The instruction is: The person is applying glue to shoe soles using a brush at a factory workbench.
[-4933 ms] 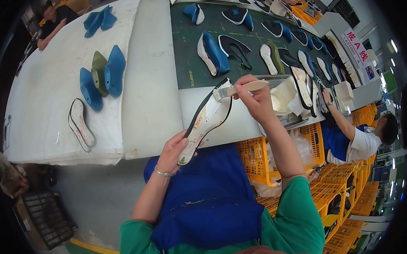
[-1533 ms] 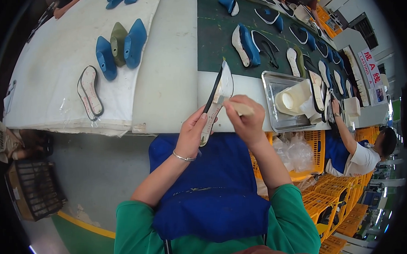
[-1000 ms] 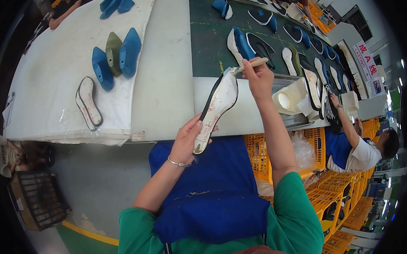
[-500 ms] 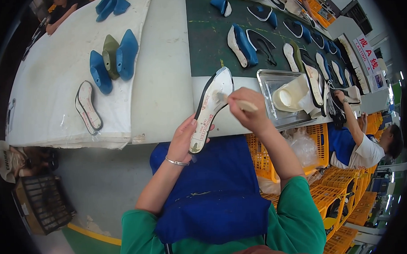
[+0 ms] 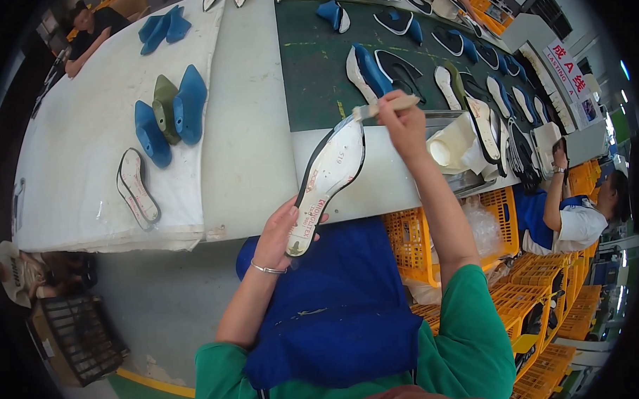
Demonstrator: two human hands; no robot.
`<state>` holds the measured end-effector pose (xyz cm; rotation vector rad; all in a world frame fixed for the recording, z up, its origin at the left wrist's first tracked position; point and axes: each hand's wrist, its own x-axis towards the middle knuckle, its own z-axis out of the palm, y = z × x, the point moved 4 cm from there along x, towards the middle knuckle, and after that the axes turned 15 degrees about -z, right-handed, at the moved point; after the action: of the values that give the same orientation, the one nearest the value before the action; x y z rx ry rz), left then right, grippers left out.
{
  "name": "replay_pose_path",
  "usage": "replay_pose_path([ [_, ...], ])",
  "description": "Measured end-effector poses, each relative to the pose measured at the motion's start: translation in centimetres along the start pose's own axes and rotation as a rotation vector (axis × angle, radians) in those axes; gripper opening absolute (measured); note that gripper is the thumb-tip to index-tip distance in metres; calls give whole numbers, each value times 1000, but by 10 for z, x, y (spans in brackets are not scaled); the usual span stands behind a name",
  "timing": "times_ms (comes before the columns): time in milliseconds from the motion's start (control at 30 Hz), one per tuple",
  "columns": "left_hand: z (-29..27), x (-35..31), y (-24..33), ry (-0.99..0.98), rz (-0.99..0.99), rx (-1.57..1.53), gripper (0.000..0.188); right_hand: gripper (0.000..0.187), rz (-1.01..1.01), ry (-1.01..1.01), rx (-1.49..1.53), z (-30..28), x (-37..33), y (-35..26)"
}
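My left hand [image 5: 278,232] is closed around the heel end of a white insole [image 5: 338,162] with a black edge and red printing, held tilted above the table front. In my right hand [image 5: 405,126] is a flat brush [image 5: 398,104] with a pale handle. Its bristle end meets the toe tip of the insole. To the right, a cream plastic jug [image 5: 451,142] lies in a metal tray [image 5: 468,187], partly behind my right forearm. A pair of stacked insoles [image 5: 137,190] rests on the white cloth at left, near blue shoe lasts [image 5: 191,109] and a green last [image 5: 165,106].
Lasts and shoe uppers lie along the green belt [image 5: 315,73] beyond. Yellow crates [image 5: 409,242] stand under the table's right side. A co-worker [image 5: 570,222] works at the right; another person [image 5: 92,31] sits at far left. A dark crate [image 5: 81,338] is on the floor.
My right hand has moved the brush up and away, from the insole's middle to its toe tip. The head view has shifted slightly, so the table things sit lower and further left.
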<state>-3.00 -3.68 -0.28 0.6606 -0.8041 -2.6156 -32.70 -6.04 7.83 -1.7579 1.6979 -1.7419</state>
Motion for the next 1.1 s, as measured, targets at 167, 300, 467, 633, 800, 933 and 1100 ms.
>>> replay_pose_path([
  [167, -4, -1, 1, -6, 19, -26, 53, 17, -30, 234, 16, -18, 1, 0],
  [300, -8, -1, 2, 14, 27, -25, 53, 14, -13, 161, 117, -10, -21, -23],
  [467, -8, 0, 2, 38, 20, -4, 55, 12, -101, 37, -18, -5, -21, -21],
  [633, -12, -1, -1, 38, 10, -6, 56, 13, -34, 151, -73, -12, -11, -4],
  [800, -11, -2, 4, 32, 11, 44, 56, 13, 30, 74, 246, 7, -6, -28],
  [933, -9, 2, 4, 7, 9, 10, 50, 13, 54, 42, 135, 4, 2, 1],
  [1100, -37, 6, -7, 140, 80, -95, 50, 22, 3, 214, -78, -13, -18, 11],
])
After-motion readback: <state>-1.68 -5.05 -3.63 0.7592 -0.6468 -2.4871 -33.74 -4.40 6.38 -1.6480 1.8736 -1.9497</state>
